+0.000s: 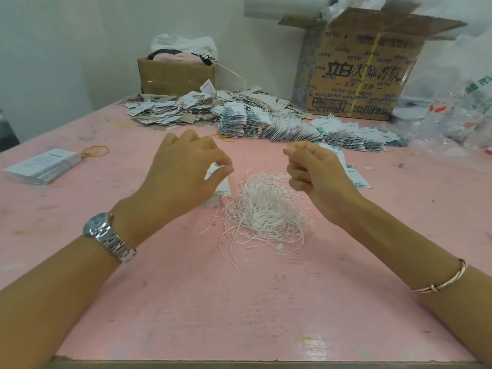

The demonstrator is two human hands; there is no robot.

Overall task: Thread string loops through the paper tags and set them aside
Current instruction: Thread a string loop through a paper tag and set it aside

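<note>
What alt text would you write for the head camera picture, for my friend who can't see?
Two hands work over a pile of white string loops on a pink table. The left hand pinches a paper tag; the right hand curls beside the strings. Behind lie heaped tags.

One left hand, one right hand, one wristwatch, one bangle, two cardboard boxes, two rubber bands, one string tangle, one pinched paper tag
</note>
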